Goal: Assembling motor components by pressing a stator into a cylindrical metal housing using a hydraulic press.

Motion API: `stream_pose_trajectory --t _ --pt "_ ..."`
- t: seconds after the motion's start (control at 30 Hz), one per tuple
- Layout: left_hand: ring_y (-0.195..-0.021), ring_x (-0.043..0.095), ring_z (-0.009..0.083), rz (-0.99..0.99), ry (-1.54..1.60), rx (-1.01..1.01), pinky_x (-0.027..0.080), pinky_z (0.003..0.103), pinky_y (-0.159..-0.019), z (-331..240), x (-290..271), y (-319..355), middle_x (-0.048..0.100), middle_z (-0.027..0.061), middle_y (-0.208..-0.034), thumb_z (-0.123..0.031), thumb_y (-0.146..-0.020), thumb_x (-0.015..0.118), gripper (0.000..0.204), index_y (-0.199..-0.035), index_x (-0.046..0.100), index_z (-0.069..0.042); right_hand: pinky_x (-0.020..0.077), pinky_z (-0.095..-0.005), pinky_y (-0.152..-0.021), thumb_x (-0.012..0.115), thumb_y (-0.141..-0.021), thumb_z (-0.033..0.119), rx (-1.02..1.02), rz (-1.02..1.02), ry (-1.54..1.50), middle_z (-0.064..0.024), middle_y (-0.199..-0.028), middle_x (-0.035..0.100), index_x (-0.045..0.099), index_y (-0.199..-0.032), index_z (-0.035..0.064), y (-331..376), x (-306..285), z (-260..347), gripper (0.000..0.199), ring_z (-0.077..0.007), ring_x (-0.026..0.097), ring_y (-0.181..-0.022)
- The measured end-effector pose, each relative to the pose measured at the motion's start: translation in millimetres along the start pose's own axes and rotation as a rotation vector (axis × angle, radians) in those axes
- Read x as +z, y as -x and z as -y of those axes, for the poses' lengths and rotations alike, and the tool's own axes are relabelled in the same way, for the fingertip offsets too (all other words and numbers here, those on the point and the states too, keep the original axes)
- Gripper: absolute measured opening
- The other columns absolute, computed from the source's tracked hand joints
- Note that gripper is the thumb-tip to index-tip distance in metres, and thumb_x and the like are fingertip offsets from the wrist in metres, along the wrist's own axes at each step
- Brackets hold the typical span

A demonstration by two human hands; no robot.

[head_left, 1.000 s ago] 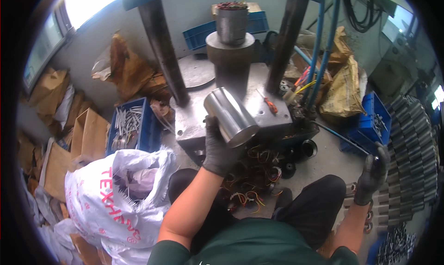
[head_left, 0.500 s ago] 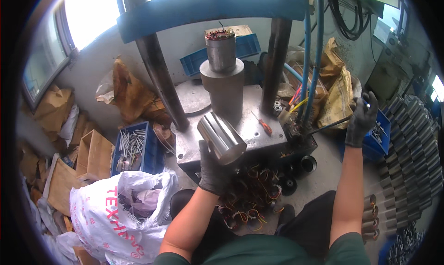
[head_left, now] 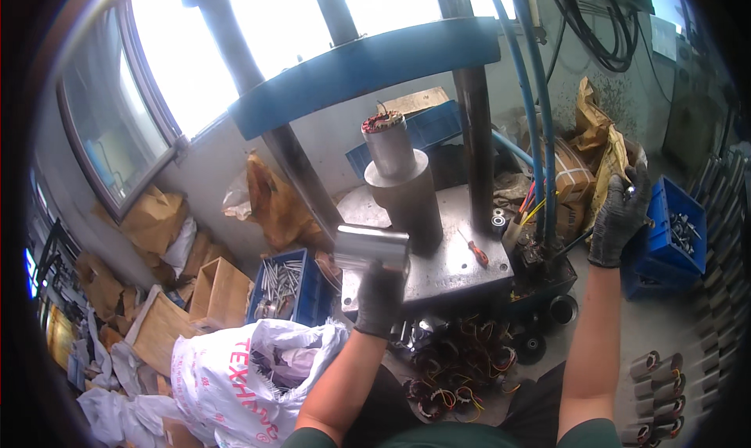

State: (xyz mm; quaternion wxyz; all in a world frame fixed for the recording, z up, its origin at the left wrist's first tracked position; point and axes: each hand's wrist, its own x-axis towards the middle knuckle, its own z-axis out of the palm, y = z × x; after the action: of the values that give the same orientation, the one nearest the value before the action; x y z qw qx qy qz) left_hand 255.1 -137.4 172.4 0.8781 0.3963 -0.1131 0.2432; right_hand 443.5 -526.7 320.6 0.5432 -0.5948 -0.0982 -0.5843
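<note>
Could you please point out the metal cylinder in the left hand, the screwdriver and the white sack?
Metal cylinder [head_left: 364, 249]: head view, middle of its curved side.
Screwdriver [head_left: 478, 253]: head view, on its orange-red handle.
White sack [head_left: 213, 378]: head view, on its outer wall.

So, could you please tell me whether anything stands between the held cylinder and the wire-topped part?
Nothing visible does: the cylinder, in the left hand, has open space toward the wire-topped part; the left column stands aside.

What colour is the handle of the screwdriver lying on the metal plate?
The screwdriver's handle is orange-red, seen best in the head view.
</note>
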Motion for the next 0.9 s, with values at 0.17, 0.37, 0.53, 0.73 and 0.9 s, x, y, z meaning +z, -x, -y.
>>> stream_pose_trajectory --t 0.17,0.37,0.53,0.73,0.9 --pt "-0.105 0.065 0.0194 0.002 -0.385 0.246 0.050 0.037 -0.101 -74 -10 -98 0.067 0.0055 -0.108 -0.037 -0.108 0.056 0.034 -0.118 0.065 -0.005 0.0511 -0.0388 -0.101 0.065 -0.096 0.003 0.040 -0.002 -0.012 -0.0156 -0.124 0.062 0.057 -0.140 0.0006 1 0 6 0.044 -0.0264 0.063 -0.111" --pt "-0.107 0.062 0.0143 -0.359 -0.205 0.312 0.053 0.035 -0.090 -122 92 -184 0.065 0.0024 -0.111 -0.028 -0.093 0.079 0.030 -0.114 0.065 -0.012 0.0515 -0.0387 -0.100 0.065 -0.096 0.003 0.071 -0.018 -0.076 -0.0141 -0.123 0.063 0.057 -0.141 0.0022 1 -4 -1 0.045 -0.0247 0.063 -0.111" --pt "-0.103 0.062 0.0151 -0.463 -0.316 0.301 0.049 0.036 -0.089 -125 115 -228 0.066 0.0008 -0.111 -0.032 -0.089 0.081 0.036 -0.118 0.067 -0.016 0.0525 -0.0376 -0.098 0.065 -0.095 0.000 0.071 -0.051 -0.085 -0.0123 -0.120 0.063 0.057 -0.142 0.0041 3 0 4 0.048 -0.0222 0.063 -0.108" --pt "-0.106 0.064 0.0178 -0.494 -0.340 0.182 0.050 0.037 -0.095 -135 105 -268 0.067 0.0007 -0.115 -0.043 -0.084 0.082 0.046 -0.120 0.067 -0.018 0.0548 -0.0376 -0.092 0.064 -0.094 -0.001 0.050 -0.055 -0.090 -0.0118 -0.114 0.064 0.057 -0.142 0.0072 5 1 4 0.050 -0.0223 0.064 -0.102" --pt "-0.112 0.065 0.0188 -0.426 -0.370 0.150 0.049 0.037 -0.100 -128 117 -273 0.071 0.0017 -0.116 -0.048 -0.085 0.080 0.049 -0.122 0.068 -0.018 0.0551 -0.0380 -0.091 0.063 -0.093 -0.002 0.050 -0.058 -0.109 -0.0125 -0.115 0.064 0.057 -0.143 0.0083 6 -1 2 0.051 -0.0229 0.064 -0.101"
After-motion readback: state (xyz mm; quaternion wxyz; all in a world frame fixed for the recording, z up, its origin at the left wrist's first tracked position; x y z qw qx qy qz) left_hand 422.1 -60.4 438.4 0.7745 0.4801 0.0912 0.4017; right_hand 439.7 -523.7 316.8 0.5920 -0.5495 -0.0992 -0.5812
